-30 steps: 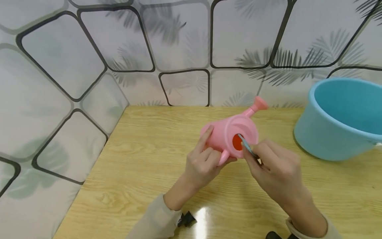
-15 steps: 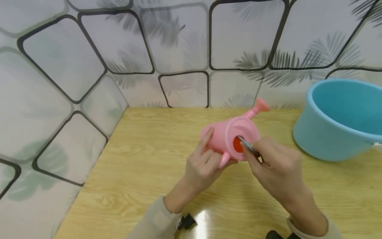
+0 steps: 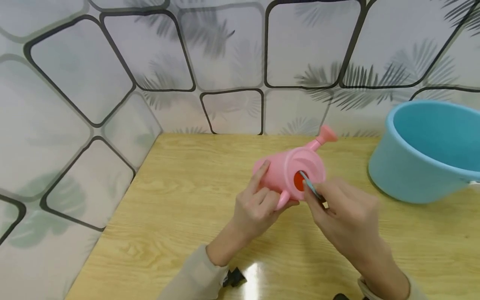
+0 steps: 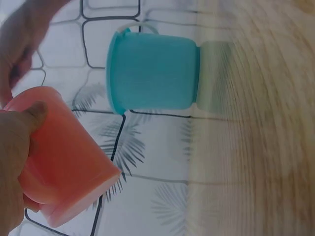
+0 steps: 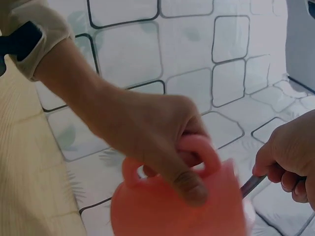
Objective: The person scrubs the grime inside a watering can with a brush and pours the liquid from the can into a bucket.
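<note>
One pink watering can (image 3: 275, 168) is being held tilted above the counter (image 3: 168, 200); the left hand (image 3: 256, 210) is gripping its handle (image 3: 282, 200) with curled fingers, while the right hand (image 3: 348, 212) is pinching a slim tool (image 3: 311, 186) at the can's orange-red opening (image 3: 298, 181). A blue bucket (image 3: 416, 171) is standing nearby.

Seemingly a homelike corner, though the room itself is uncertain: leaf-printed wall covering (image 3: 232, 50) lines the wood-grain tabletop's (image 3: 180, 183) far and left edges, and the blue bucket (image 3: 412, 171) and pink watering can (image 3: 281, 167) are household wares.
</note>
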`<action>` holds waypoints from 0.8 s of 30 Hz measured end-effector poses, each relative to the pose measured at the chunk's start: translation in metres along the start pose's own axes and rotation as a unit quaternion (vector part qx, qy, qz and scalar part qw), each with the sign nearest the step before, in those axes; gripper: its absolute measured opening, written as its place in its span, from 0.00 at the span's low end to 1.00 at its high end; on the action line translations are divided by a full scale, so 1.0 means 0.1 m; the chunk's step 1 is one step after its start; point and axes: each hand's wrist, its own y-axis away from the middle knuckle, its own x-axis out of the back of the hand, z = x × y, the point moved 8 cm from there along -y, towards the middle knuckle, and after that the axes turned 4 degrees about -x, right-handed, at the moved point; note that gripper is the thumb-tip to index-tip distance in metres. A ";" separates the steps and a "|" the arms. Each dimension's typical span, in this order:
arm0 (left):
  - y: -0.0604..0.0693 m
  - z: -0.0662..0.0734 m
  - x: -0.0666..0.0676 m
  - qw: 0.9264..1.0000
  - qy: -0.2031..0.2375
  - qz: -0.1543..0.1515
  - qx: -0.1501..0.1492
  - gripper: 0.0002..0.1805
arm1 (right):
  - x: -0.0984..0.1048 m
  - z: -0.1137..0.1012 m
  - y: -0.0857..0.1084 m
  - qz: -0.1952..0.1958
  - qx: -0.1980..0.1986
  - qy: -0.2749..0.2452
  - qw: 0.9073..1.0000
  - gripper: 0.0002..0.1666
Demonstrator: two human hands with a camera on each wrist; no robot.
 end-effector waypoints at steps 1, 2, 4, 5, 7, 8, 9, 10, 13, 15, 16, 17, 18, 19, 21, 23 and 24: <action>0.01 0.01 0.00 1.000 0.002 0.002 -0.002 0.29 | -0.03 0.01 0.01 -0.006 0.000 0.002 1.000 0.24; 0.02 0.01 -0.01 1.000 0.004 0.002 -0.003 0.29 | -0.05 0.03 0.01 -0.009 0.000 0.004 1.000 0.24; 0.03 0.02 -0.01 1.000 0.002 0.002 -0.002 0.29 | -0.07 0.05 0.02 -0.022 -0.002 0.008 1.000 0.24; 0.04 0.01 -0.02 1.000 0.000 0.001 0.001 0.28 | -0.07 0.05 0.02 -0.021 -0.002 0.008 1.000 0.24; 0.05 -0.01 -0.03 1.000 -0.003 -0.004 0.009 0.28 | -0.04 0.04 0.03 -0.015 -0.004 0.006 1.000 0.24; 0.06 -0.01 -0.03 1.000 -0.003 -0.005 0.010 0.28 | -0.03 0.03 0.03 -0.014 -0.004 0.008 1.000 0.23; 0.06 -0.01 -0.03 1.000 -0.004 -0.005 0.009 0.28 | -0.03 0.03 0.03 -0.016 -0.005 0.009 1.000 0.24; 0.07 -0.01 -0.04 1.000 -0.005 -0.005 0.005 0.28 | -0.03 0.03 0.03 -0.018 -0.006 0.010 1.000 0.24; 0.07 -0.01 -0.04 1.000 0.001 -0.003 0.001 0.29 | -0.06 0.04 0.02 -0.029 -0.008 0.011 0.999 0.24; 0.07 -0.03 -0.04 1.000 0.000 -0.006 0.008 0.29 | -0.05 0.03 0.02 -0.027 -0.009 0.008 1.000 0.24; 0.07 -0.04 -0.04 1.000 -0.001 -0.006 0.010 0.29 | -0.04 0.03 0.03 -0.022 -0.009 0.004 1.000 0.24; 0.07 -0.04 -0.04 1.000 0.000 -0.006 0.013 0.29 | -0.03 0.03 0.03 -0.017 -0.009 0.004 1.000 0.24; 0.06 -0.04 -0.03 1.000 0.001 -0.006 0.011 0.29 | -0.03 0.03 0.04 -0.016 -0.009 0.005 1.000 0.24; 0.06 -0.03 -0.02 1.000 0.004 -0.004 0.008 0.29 | -0.03 0.03 0.04 -0.017 -0.009 0.006 1.000 0.24; 0.05 0.00 -0.02 1.000 0.008 -0.001 -0.003 0.29 | -0.06 0.04 0.04 -0.023 -0.010 0.008 1.000 0.24; 0.04 0.02 -0.01 1.000 0.014 0.001 -0.007 0.29 | -0.09 0.06 0.04 -0.034 -0.010 0.016 0.999 0.24; 0.04 0.01 -0.01 1.000 0.014 0.001 -0.006 0.29 | -0.10 0.06 0.04 -0.036 -0.011 0.015 0.999 0.24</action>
